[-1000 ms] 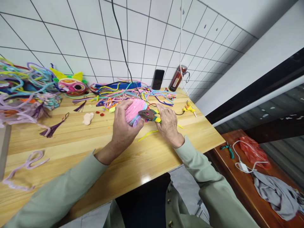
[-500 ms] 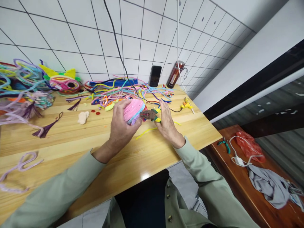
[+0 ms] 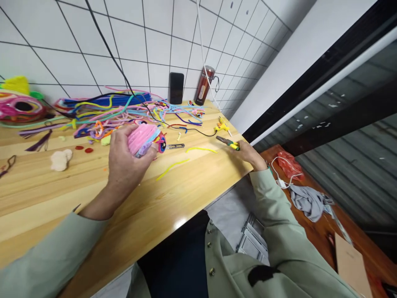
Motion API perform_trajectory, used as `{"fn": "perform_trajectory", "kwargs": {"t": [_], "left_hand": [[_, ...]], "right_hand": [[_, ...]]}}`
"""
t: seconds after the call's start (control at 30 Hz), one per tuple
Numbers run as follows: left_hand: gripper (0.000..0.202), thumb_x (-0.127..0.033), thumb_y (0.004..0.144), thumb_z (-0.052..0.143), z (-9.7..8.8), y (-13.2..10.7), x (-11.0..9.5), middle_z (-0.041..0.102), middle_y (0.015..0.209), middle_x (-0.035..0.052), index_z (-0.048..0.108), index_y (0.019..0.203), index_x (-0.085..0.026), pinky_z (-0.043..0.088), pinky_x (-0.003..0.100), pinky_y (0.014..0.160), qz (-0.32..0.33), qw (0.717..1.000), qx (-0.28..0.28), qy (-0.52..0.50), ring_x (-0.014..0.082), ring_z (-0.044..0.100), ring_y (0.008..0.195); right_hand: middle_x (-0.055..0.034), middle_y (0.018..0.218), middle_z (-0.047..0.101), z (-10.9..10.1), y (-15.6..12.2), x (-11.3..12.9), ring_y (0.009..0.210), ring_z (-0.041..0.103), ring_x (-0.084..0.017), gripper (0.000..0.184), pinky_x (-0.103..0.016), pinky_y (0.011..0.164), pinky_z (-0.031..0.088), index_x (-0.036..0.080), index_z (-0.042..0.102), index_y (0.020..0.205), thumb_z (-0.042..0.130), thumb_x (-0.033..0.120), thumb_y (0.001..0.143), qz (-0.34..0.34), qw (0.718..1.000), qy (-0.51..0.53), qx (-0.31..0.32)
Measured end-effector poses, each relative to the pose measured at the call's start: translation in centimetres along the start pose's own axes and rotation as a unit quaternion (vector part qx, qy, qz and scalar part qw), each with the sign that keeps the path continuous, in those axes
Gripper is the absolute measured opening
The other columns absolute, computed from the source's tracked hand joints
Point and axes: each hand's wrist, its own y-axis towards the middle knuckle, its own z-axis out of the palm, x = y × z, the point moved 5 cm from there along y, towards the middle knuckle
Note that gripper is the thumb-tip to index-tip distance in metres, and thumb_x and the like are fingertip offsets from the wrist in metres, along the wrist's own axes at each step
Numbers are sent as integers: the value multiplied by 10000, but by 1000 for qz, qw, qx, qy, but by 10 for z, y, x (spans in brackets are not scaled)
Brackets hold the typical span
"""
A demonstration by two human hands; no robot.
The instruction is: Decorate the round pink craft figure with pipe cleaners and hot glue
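Clamped in the left hand (image 3: 125, 165), a pink pipe-cleaner-wrapped piece (image 3: 143, 138) is held over the wooden tabletop (image 3: 186, 188). Its winding looks largely done to me, though the palm hides one side. Thread snips (image 3: 177, 145) lie close by at three o'clock; a yellow strip (image 3: 173, 169) at four sits unattached. Farther toward three, the right hand's (image 3: 248, 156) fingers close round pliers (image 3: 228, 142). Unused pipe cleaners (image 3: 102, 101) heap at ten.

The bundle (image 3: 143, 137) has pink, light-blue and lilac bands.

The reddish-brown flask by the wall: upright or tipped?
Upright: the reddish-brown flask stands base-down on the table, its lid end uppermost.
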Motion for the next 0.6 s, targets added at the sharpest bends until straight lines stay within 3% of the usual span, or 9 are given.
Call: {"fn": "perform_trajectory", "kwargs": {"t": [0.17,0.3,0.37,0.43,0.5,0.6], "left_hand": [[673,-630,920,902,1,-1,3,767,1453,116,734,1496,-326,523,883,1319,-18,1000,14,-3,532,719,1487],[639,-549,944,913,2,-5,-2,764,1494,115,724,1518,-344,588,801,1301,18,1000,2,1,472,739,1459],[665,-481,941,918,4,-7,-7,752,1524,126,695,1552,-344,600,755,1305,51,999,-6,-2,454,726,1474],[720,-434,926,921,6,-10,-11,735,1553,140,658,1587,-325,597,725,1315,70,997,-2,6,448,708,1493],[736,-398,923,909,7,-12,-15,729,1568,150,640,1601,-301,592,703,1326,76,997,10,19,442,696,1512],[704,-375,943,882,8,-14,-21,734,1579,156,645,1599,-281,586,693,1344,88,996,13,18,434,699,1525]], "right_hand": [[-323,1526,816,-4,11,-23,1428,770,-417,568,-440,1166,587,36,781,1518,904,315,1039,39,999,0,12],[-319,1641,754,-9,9,-12,1532,721,-429,624,-481,1241,591,73,773,1569,908,342,1023,18,999,22,-25],[-289,1566,797,-13,-5,16,1459,763,-415,488,-535,1222,629,119,813,1495,822,361,1071,-45,989,78,-114],[-203,1370,881,-13,-32,63,1230,837,-355,358,-548,1112,695,183,840,1393,750,389,1115,-182,946,179,-200],[-136,1274,904,-9,-66,118,1109,845,-308,320,-514,1024,723,230,837,1363,729,445,1152,-305,895,224,-237],[-111,1221,900,-5,-109,192,1089,841,-276,268,-462,988,728,251,832,1330,695,447,1209,-410,839,240,-264]]}}
